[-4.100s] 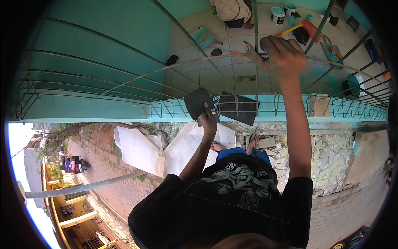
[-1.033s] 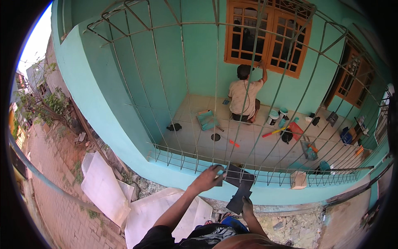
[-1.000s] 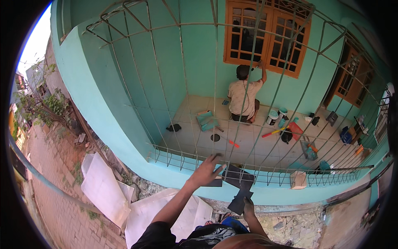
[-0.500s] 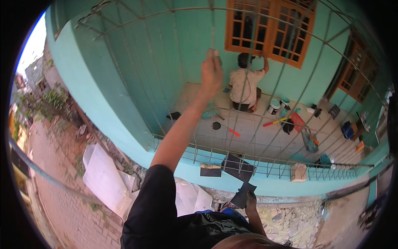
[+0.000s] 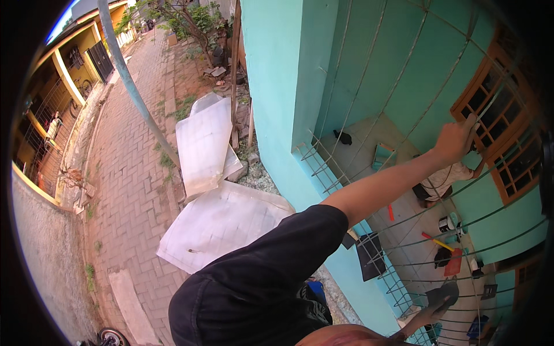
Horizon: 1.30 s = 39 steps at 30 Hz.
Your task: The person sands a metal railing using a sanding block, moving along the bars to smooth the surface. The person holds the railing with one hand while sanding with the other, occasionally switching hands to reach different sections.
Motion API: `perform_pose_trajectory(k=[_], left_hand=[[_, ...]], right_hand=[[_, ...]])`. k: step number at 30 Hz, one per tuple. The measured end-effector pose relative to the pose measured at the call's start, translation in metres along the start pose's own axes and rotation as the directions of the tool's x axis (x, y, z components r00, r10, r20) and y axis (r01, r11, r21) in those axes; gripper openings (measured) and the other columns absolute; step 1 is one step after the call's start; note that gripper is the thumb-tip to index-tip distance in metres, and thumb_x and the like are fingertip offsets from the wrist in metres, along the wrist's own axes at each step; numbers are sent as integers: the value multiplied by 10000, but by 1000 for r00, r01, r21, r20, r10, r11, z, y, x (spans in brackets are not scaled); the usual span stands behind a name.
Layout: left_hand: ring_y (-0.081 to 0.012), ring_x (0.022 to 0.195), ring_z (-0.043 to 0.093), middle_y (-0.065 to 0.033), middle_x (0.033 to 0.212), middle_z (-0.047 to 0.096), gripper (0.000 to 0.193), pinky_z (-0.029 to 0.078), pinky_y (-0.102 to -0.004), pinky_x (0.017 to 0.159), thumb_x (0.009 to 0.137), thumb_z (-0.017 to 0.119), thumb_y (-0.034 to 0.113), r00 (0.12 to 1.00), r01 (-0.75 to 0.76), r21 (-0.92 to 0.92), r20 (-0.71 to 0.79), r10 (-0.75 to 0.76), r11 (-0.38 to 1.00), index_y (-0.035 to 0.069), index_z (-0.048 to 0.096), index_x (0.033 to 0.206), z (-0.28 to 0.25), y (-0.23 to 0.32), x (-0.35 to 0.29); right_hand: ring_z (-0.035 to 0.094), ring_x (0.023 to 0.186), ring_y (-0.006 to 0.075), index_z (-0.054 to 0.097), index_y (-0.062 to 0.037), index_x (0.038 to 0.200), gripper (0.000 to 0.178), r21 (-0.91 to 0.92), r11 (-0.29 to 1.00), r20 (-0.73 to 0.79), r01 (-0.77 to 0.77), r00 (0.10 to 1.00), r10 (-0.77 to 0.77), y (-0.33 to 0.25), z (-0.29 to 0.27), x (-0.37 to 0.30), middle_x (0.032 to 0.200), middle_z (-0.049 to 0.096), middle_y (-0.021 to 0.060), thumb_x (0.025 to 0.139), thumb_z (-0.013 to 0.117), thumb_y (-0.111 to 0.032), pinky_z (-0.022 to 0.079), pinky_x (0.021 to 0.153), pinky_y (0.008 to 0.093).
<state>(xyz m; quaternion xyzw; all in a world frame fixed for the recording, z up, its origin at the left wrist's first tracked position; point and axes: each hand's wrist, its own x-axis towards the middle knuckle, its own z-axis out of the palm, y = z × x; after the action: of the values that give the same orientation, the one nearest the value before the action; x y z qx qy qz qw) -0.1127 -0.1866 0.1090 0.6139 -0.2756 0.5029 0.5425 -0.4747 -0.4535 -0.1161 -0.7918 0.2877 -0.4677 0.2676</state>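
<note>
My left hand (image 5: 456, 141) is raised at the end of my stretched arm, its fingers closed around a thin bar of the metal window grille (image 5: 426, 10). Whether anything lies between the fingers and the bar is hard to see. Lower down, my right hand (image 5: 434, 311) holds a dark sheet (image 5: 443, 292) that looks like sandpaper, close to the lower bars. Another black sheet (image 5: 369, 258) rests on the turquoise ledge (image 5: 340, 268), with a smaller dark piece (image 5: 348, 240) beside it.
Behind the grille a person (image 5: 447, 179) sits by the orange-framed window (image 5: 502, 115). Paint cans (image 5: 447, 223), a red dustpan (image 5: 453, 262) and other tools lie on the porch floor. White sheets (image 5: 225, 222) lie outside, left of the wall, near a leaning pole (image 5: 133, 86) and brick path.
My view has swung left, so the path and white sheets show more fully. My left hand stays up at the grille; my right hand has risen with the dark sheet toward the lower bars.
</note>
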Motion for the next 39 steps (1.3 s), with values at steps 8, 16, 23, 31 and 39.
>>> perform_pose_trajectory(k=[8,16,23,31,39], left_hand=[[-389,633,624,-174,732,638,199,458,-461,520,1010,445,148,987,63,-101,155,-47,993,13,462,1156,12,-8,-7],[-240,514,593,-96,649,582,207,426,-336,467,1011,424,78,992,38,-183,123,-15,982,16,434,1208,21,-9,-10],[-152,472,489,-74,555,504,149,390,-310,459,1021,438,109,987,118,-202,130,-93,972,-5,500,1096,15,-2,-13],[-90,470,412,-17,534,443,314,329,-266,452,1051,410,230,995,100,-293,58,-86,951,-11,560,918,19,4,-13],[-106,463,453,-44,524,454,303,353,-270,448,1056,392,208,1000,-9,-243,-13,6,970,-12,531,900,22,-1,-12]], right_hand=[[603,930,245,530,43,1213,397,137,945,-72,296,955,-289,20,0,161,1060,638,160,1063,370,-287,478,847,399],[640,775,199,601,64,1048,481,184,975,-116,126,988,-105,6,-2,183,917,683,146,1069,319,-324,500,724,338],[630,727,169,608,71,1014,485,239,960,-215,144,972,-93,-17,16,195,878,685,132,1061,347,-335,491,663,348],[627,836,367,546,-135,1336,390,-535,804,144,259,966,-215,23,14,212,911,600,240,1023,374,-291,498,731,432],[612,954,421,561,-103,1283,417,-473,872,90,127,991,-95,23,24,208,1047,616,253,994,386,-348,478,798,493]])
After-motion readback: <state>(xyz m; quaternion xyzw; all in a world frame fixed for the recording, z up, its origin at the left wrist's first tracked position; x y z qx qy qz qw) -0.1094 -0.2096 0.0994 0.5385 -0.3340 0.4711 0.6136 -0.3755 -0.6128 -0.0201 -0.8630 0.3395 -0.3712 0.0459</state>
